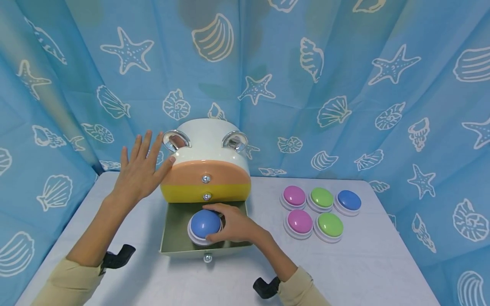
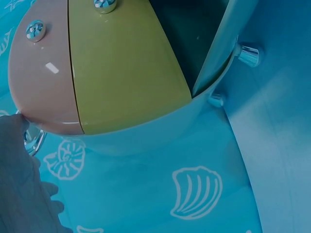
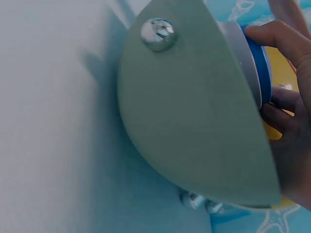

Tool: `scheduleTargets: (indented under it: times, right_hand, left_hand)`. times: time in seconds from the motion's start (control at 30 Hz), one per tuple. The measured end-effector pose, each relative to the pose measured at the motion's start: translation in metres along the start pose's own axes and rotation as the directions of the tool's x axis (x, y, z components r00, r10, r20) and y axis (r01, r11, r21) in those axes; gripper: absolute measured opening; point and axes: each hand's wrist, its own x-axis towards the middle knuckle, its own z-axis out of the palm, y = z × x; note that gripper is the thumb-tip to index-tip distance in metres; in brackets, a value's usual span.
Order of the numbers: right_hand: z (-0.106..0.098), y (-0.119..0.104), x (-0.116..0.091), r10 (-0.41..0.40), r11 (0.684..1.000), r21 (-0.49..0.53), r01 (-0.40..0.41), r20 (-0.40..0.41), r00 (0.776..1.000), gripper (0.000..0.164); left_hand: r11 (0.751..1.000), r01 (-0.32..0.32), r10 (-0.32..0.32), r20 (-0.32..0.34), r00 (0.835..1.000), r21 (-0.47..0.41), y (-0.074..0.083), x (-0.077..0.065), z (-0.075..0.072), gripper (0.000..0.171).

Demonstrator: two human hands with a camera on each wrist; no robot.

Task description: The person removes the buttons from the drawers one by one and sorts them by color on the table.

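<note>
My right hand (image 1: 235,224) grips a round blue push button (image 1: 205,224) with a white base, thumb and fingers about its side. The button is over the pulled-out green drawer (image 1: 174,229) of a small animal-shaped cabinet (image 1: 208,140); in the right wrist view the drawer's front hides part of it. My left hand (image 1: 139,172) has its fingers spread straight, the thumb at the cabinet's left side by the silver ring-shaped eye (image 1: 176,140). The orange drawer (image 1: 187,172) and yellow drawer (image 1: 185,193) above are closed, each with a silver knob.
Right of the cabinet, several similar push buttons stand in two rows on the white table (image 1: 367,263): pink ones (image 1: 294,196), green ones (image 1: 322,198) and a blue one (image 1: 348,201). A blue seashell-patterned curtain (image 1: 283,127) hangs behind and along both sides.
</note>
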Motion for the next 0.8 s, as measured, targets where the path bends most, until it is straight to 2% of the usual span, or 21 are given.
scheduleTargets:
  times: [0.43, 0.57, 0.8]
  right_hand:
    - [-0.035, -0.001, -0.028, -0.010, 0.999, 0.041, 0.013, -0.083, 0.997, 0.071]
    - [-0.048, -0.002, -0.038, 0.006, 1.000, 0.026, -0.004, -0.108, 0.994, 0.071]
    - [-0.074, -0.002, -0.063, 0.012, 1.000, -0.019, -0.016, -0.202, 0.979, 0.071]
  left_hand:
    - [1.000, 0.005, -0.005, 0.003, 1.000, 0.000, 0.001, -0.001, -0.001, 0.077]
    - [1.000, 0.001, -0.001, 0.001, 1.000, 0.005, 0.001, 0.000, -0.001, 0.077]
    - [1.000, -0.004, 0.004, -0.008, 1.000, 0.016, 0.000, 0.000, 0.000, 0.077]
